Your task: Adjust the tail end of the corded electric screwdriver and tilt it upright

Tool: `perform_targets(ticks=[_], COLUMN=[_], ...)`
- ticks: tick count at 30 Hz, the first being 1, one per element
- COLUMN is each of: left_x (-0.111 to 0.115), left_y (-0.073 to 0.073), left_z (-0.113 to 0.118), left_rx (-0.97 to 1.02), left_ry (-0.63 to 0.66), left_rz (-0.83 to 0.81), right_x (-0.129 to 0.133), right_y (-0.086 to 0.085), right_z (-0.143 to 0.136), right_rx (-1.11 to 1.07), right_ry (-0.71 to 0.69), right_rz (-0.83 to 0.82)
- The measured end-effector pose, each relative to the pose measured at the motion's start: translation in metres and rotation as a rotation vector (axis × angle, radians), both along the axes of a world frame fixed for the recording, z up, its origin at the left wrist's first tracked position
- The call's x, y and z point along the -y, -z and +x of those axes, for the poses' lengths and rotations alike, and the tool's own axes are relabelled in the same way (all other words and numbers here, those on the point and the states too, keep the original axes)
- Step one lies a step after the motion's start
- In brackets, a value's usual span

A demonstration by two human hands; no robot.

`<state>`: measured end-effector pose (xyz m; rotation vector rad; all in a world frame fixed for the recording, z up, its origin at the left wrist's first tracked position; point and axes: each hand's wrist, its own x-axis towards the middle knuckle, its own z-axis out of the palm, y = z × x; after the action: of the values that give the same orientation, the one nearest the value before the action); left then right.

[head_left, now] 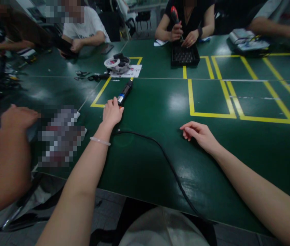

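My left hand, with a pale bracelet on its wrist, is closed round the near end of a black electric screwdriver. The tool lies on the green table, its tip pointing away and slightly right. A black cable curves from beside my left wrist over the table to its front edge. My right hand rests on the table at the right, fingers loosely curled and a little apart, holding nothing.
Yellow tape marks areas on the table. Tape rolls lie on a paper at the back. Across the table, a person holds a red screwdriver over a black tray. Another person's arm reaches in at the left.
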<state>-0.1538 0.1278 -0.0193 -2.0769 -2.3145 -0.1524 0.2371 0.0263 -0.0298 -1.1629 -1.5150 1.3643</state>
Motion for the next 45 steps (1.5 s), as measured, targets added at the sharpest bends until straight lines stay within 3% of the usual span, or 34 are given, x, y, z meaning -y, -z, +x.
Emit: perform_targets(ticks=[7, 23, 30, 35, 42, 45], left_x=[-0.025, -0.017, -0.006, 0.015, 0.059, 0.077], left_y=[0.001, -0.002, -0.005, -0.006, -0.013, -0.015], left_z=[-0.039, -0.034, -0.023, -0.005, 0.047, 0.074], left_rx=[0.063, -0.077, -0.052, -0.079, -0.17, -0.187], left_ry=[-0.161, -0.157, -0.186, -0.176, -0.008, 0.082], left_rz=[0.038, 0.05, 0.095, 0.107, 0.078, 0.056], right_x=[0.0, 0.0, -0.001, -0.001, -0.002, -0.002], right_y=[0.0, 0.001, 0.004, 0.004, 0.003, 0.005], right_z=[0.001, 0.0, -0.001, -0.002, -0.004, -0.004], right_rx=[0.011, 0.052, 0.056, 0.07, 0.1, 0.195], right_ry=[-0.01, -0.032, -0.032, -0.027, -0.003, 0.029], right_rz=[-0.007, -0.014, -0.009, 0.003, 0.052, 0.153])
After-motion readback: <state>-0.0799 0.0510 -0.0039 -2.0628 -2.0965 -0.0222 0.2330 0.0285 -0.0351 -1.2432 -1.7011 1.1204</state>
